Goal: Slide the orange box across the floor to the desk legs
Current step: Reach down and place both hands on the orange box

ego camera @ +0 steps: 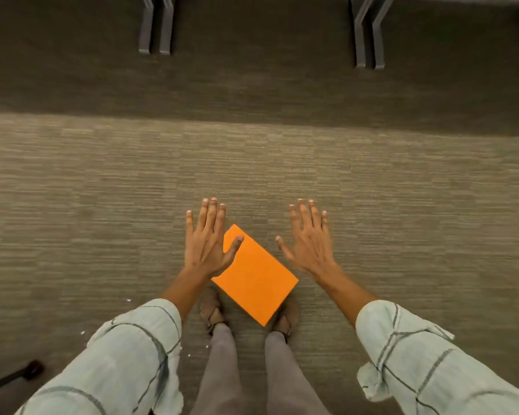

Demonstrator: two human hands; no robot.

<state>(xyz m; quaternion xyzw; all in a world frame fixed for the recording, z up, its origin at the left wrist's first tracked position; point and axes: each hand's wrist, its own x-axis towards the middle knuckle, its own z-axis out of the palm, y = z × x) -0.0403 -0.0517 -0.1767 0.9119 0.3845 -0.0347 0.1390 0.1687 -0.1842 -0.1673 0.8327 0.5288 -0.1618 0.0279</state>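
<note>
An orange box [255, 277] lies flat on the carpet just ahead of my feet, turned at an angle. My left hand [207, 239] is held out above the box's far left corner, fingers spread, holding nothing; its thumb overlaps the box in view. My right hand [309, 242] hovers to the right of the box, fingers apart and empty. Two pairs of grey desk legs stand at the far side of the floor, one pair at the upper left [156, 28] and one at the upper right [369, 34].
Patterned carpet [102, 181] stretches between the box and the desk legs, darker in the shadow under the desks. A dark chair-base foot [30, 369] shows at the lower left. My sandalled feet [213, 313] stand right behind the box.
</note>
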